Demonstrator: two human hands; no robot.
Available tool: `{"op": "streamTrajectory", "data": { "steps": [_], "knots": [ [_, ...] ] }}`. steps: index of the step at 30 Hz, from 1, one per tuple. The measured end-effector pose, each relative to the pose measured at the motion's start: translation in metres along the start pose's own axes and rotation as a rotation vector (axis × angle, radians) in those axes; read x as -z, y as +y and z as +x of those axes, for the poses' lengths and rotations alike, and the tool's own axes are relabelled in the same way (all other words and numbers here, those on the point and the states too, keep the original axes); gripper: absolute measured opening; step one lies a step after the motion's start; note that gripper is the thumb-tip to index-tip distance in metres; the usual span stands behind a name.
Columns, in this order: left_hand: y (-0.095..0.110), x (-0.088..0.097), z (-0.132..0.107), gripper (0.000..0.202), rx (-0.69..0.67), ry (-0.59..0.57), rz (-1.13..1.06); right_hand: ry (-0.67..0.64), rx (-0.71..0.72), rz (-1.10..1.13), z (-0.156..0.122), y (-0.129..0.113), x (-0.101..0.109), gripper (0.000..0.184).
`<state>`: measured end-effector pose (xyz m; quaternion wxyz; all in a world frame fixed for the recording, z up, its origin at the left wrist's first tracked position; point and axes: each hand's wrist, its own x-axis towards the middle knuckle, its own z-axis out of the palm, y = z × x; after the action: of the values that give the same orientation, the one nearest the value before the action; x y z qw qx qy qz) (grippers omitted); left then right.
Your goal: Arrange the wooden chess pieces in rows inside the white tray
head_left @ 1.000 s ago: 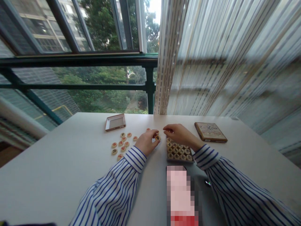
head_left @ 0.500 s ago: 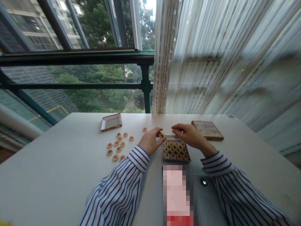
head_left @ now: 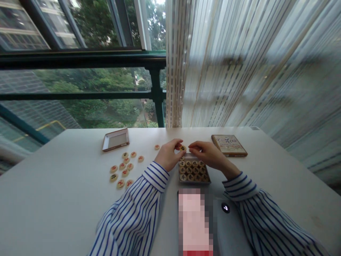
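My left hand [head_left: 168,155] pinches a round wooden Chinese chess piece [head_left: 182,148] with a black character, held above the far left corner of an open box [head_left: 195,182]. Rows of black-lettered pieces [head_left: 196,170] fill the near part of the box. Just right of the held piece, my right hand [head_left: 206,153] hovers over the box's far right side, thumb and forefinger slightly apart with nothing visible between them. The two hands are close but not touching. Part of the box's far end is hidden by my hands.
Loose pieces [head_left: 125,172], mostly red-lettered, lie left on the white table [head_left: 66,199]; one piece [head_left: 157,147] sits apart. An empty box tray [head_left: 116,139] stands back left, a printed box lid [head_left: 229,145] back right. A phone with a blurred screen [head_left: 193,217] and a grey device [head_left: 231,227] lie in front.
My left hand has lifted the piece slightly and turned its face more toward me. My right hand has come closer to it. The view has swung a little to the right.
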<state>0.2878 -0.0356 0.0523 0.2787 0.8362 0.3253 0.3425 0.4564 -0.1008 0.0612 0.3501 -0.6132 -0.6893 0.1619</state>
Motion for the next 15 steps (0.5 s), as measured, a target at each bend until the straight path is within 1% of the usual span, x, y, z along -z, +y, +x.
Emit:
{"op": "streamTrajectory", "data": {
  "steps": [2,7,9,12,15],
  "knots": [
    [0.0,-0.001,0.0,0.037,-0.03,0.001,0.014,-0.005,-0.038,0.085,0.001,0.002,-0.003,0.023],
    [-0.001,-0.006,-0.002,0.035,-0.102,0.002,0.03,-0.047,-0.159,0.42,0.004,0.005,-0.01,0.024],
    [-0.002,-0.009,-0.002,0.034,-0.124,0.002,0.033,-0.062,-0.199,0.516,0.005,0.005,-0.012,0.024],
    [-0.002,-0.012,-0.003,0.032,-0.14,0.001,0.031,-0.062,-0.239,0.588,0.005,0.004,-0.013,0.024],
    [0.0,-0.011,-0.003,0.033,-0.115,-0.008,-0.013,-0.06,-0.254,0.598,0.005,0.004,-0.012,0.024]
  ]
}}
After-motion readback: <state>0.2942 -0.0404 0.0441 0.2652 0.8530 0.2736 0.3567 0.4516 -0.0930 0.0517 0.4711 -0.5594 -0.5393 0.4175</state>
